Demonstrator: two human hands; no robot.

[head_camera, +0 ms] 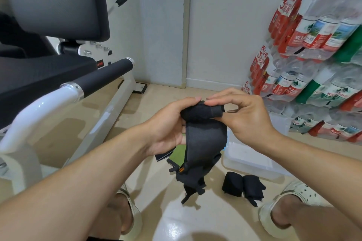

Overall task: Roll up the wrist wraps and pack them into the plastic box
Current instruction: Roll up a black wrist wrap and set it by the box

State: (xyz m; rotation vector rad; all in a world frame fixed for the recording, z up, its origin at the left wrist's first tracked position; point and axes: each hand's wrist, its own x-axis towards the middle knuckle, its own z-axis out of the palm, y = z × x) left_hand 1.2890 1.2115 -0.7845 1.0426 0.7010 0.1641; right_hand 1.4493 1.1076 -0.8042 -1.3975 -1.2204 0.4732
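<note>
Hands meet in the middle, above the floor. The left hand (168, 123) curls its fingers and thumb round the left end of a black wrist wrap (203, 137). The right hand (244, 111) pinches the right end of the same wrap between thumb and fingers. Both hands are closed on it.

The wrap is soft, dark cloth. Its top part is already rolled into a short, fat tube that lies sideways between the two hands. The rest hangs down loose below the hands, wide at first and then thinner. A small orange tag (182, 170) sits near the bottom, and thin black straps dangle from the end.

Below and to the right of the hands, two rolled wraps (242, 184) lie side by side on the tan floor (156, 191), touching each other. Just behind them sits the clear plastic box (250, 160), under the right wrist. Something green and flat (177, 154) lies on the floor behind the hanging wrap.

Feet in pale sandals (293, 195) rest on the floor at each side. A black and white gym bench (58, 76) stands to the left. Packs of water bottles (313, 60) are stacked on the right.
</note>
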